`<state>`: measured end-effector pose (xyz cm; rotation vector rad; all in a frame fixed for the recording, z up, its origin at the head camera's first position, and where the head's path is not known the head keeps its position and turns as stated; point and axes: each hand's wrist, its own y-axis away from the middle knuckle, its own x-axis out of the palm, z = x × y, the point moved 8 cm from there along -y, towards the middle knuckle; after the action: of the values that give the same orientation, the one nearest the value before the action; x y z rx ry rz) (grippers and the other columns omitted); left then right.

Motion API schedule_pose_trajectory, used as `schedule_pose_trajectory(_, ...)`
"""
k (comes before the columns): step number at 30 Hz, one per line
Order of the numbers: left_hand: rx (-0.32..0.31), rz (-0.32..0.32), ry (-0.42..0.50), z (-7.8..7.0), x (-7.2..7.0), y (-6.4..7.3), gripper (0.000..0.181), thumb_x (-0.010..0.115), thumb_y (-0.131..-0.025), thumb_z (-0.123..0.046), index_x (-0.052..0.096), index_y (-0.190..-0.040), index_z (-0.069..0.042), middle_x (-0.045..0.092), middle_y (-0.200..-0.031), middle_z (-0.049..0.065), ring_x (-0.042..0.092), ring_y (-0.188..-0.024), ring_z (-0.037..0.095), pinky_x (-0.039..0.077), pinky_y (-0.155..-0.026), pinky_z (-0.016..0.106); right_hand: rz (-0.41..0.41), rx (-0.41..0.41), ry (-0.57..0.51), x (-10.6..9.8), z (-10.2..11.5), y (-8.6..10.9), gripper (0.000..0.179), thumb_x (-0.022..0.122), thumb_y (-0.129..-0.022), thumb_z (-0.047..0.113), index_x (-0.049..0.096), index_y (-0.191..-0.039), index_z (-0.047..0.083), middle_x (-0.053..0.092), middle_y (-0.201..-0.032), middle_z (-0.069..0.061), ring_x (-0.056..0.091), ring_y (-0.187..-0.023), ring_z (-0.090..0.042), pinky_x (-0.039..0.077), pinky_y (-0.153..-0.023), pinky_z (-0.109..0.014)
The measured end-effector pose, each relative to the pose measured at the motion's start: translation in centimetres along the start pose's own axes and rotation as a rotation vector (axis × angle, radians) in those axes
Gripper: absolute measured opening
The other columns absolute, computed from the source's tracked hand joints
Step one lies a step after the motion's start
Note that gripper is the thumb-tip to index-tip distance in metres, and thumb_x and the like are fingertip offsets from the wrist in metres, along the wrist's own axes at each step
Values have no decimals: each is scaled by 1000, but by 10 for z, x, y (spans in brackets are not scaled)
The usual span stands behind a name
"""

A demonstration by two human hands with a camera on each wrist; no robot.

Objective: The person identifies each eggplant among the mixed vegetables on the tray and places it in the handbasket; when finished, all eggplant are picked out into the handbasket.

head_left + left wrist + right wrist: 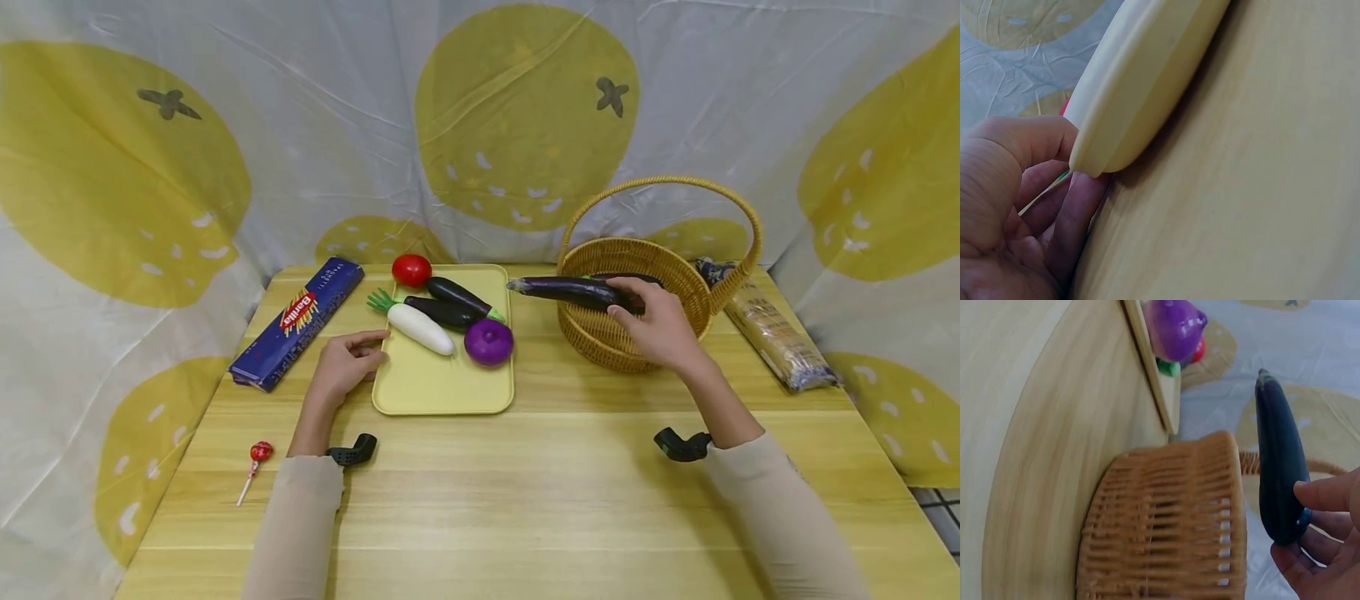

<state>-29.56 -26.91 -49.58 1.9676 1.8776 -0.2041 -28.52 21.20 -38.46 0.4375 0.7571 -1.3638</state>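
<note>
On the wooden table (525, 500) stood a basket (611, 343), with a yellow tray (442, 392) near it. A long eggplant (566, 291) was up over the basket's side, its fat end held by the right hand (657, 325), likely because that end was easy to grip. The left hand (345, 364) pinched the tray's edge, maybe so it wouldn't slide.

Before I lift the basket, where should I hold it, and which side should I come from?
Probably the top of the handle, coming from above. It arches high over the basket, looks slim enough to hold, and nothing covers it there.
</note>
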Motion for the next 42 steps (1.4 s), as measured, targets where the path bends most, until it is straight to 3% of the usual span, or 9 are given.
schedule_pose_trajectory(8, -24, 13, -6, -26, 0, 18, 46, 72, -93, -7, 66, -138, -4, 70, -101, 18, 64, -76, 11, 62, -65, 27, -15, 12, 26, -17, -22, 12, 46, 59, -106, 24, 52, -151, 12, 53, -149, -22, 57, -81, -43, 45, -73, -44)
schedule_pose_trajectory(13, -14, 15, 5, -26, -1, 18, 45, 73, -92, -8, 67, -137, -5, 70, -101, 19, 63, -74, 12, 61, -63, 27, -15, 35, -6, -24, -37, 15, 47, 58, -107, 23, 51, -151, 9, 51, -150, -25, 61, -104, -48, 52, -83, -54)
schedule_pose_trajectory(15, -13, 14, 3, -27, -1, 18, 45, 73, -92, -8, 67, -136, -5, 70, -103, 21, 63, -74, 12, 61, -63, 27, -9, 42, -20, -26, -42, 15, 48, 57, -107, 23, 50, -151, 6, 51, -150, -27, 54, -126, -48, 50, -93, -60)
schedule_pose_trajectory(26, -17, 6, -6, -30, -1, 19, 45, 73, -92, -8, 68, -136, -5, 70, -103, 19, 63, -75, 10, 62, -65, 28, 49, 110, 39, -25, -73, 9, 48, 54, -108, 19, 46, -152, 0, 45, -153, -31, 47, -133, -50, 44, -103, -65)
schedule_pose_trajectory(29, -15, 12, -2, -31, 1, 19, 45, 73, -92, -7, 67, -136, -4, 70, -103, 21, 63, -75, 10, 62, -65, 28, 57, 105, 101, -25, -75, 7, 46, 55, -107, 16, 49, -149, -1, 50, -147, -32, 58, -116, -47, 50, -87, -57)
schedule_pose_trajectory(31, -15, 14, 0, -31, 1, 19, 45, 73, -92, -7, 67, -136, -3, 70, -103, 21, 64, -75, 10, 62, -65, 28, 84, 102, 139, -23, -75, 5, 45, 55, -106, 15, 50, -148, -1, 63, -122, -32, 63, -88, -39, 50, -70, -47)
schedule_pose_trajectory(34, -13, 10, -4, -32, 1, 20, 45, 73, -92, -7, 67, -136, -3, 70, -102, 22, 64, -74, 10, 62, -64, 28, 136, 102, 178, -20, -74, 1, 45, 55, -106, 13, 50, -148, -2, 64, -92, -29, 49, -57, -26, 41, -58, -39)
schedule_pose_trajectory(40, -17, 7, -10, -34, 1, 22, 44, 73, -92, -7, 67, -136, -3, 70, -104, 23, 64, -75, 11, 61, -64, 27, 190, 141, 250, -13, -78, -7, 45, 53, -105, 11, 49, -147, -4, 67, -111, -29, 44, -55, -18, 41, -65, -40)
schedule_pose_trajectory(42, -20, 9, -12, -33, 2, 22, 45, 72, -92, -7, 67, -136, -3, 69, -106, 24, 64, -76, 11, 61, -65, 27, 193, 161, 280, -12, -81, -9, 45, 53, -105, 12, 50, -147, -3, 67, -90, -23, 42, -54, -18, 38, -57, -38)
